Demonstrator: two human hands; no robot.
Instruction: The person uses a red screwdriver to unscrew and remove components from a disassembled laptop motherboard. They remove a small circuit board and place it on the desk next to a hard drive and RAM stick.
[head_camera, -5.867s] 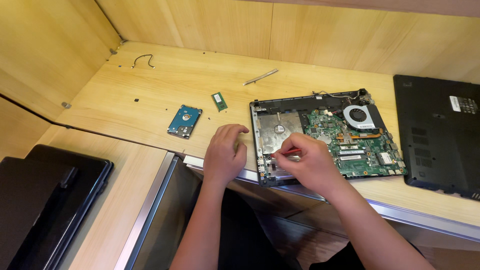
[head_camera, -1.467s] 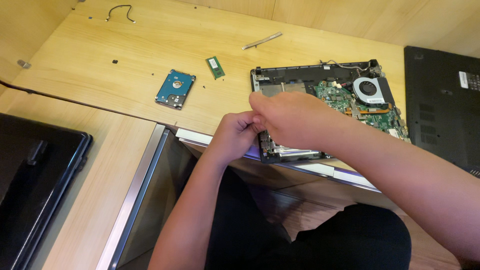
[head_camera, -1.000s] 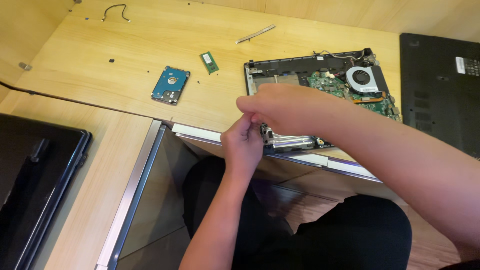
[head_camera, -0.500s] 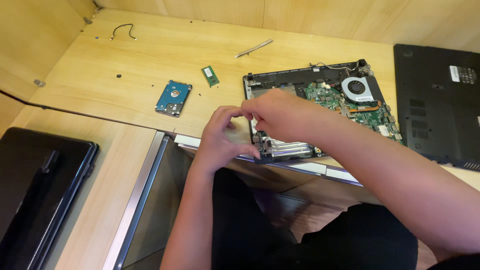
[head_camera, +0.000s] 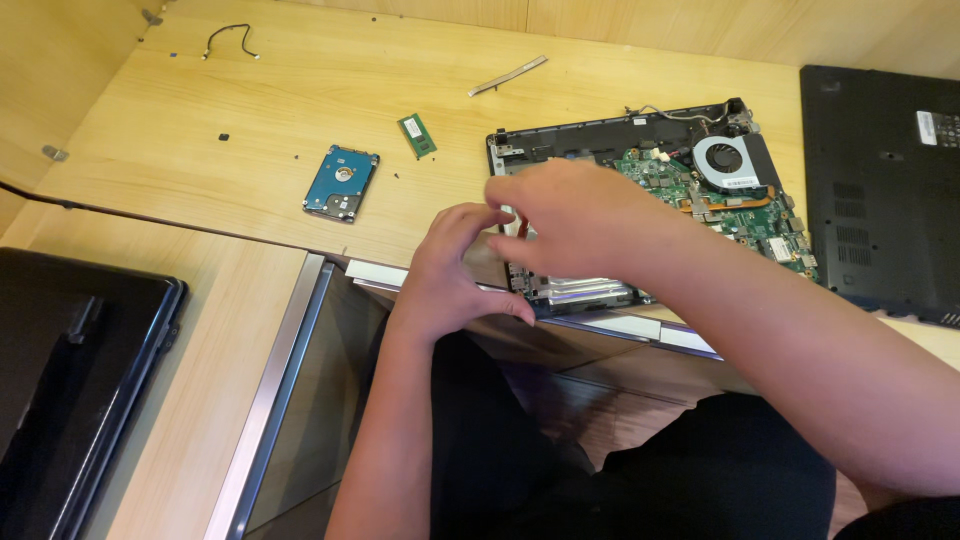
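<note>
While the wooden tabletop (head_camera: 230, 110) carries an opened laptop base (head_camera: 640, 190) at its near edge, both hands meet over the base's left side: right hand (head_camera: 580, 220) curled on something hidden, left hand (head_camera: 455, 265) spread beside it; the judged step is freeing a small part, needing a careful lift

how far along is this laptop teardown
Done: the black bottom cover is off and lies to the right; the hard drive and memory stick lie out on the desk. In hand: both hands, left and right, work at the open laptop base's front left corner. Left: motherboard and fan remain mounted.
</note>
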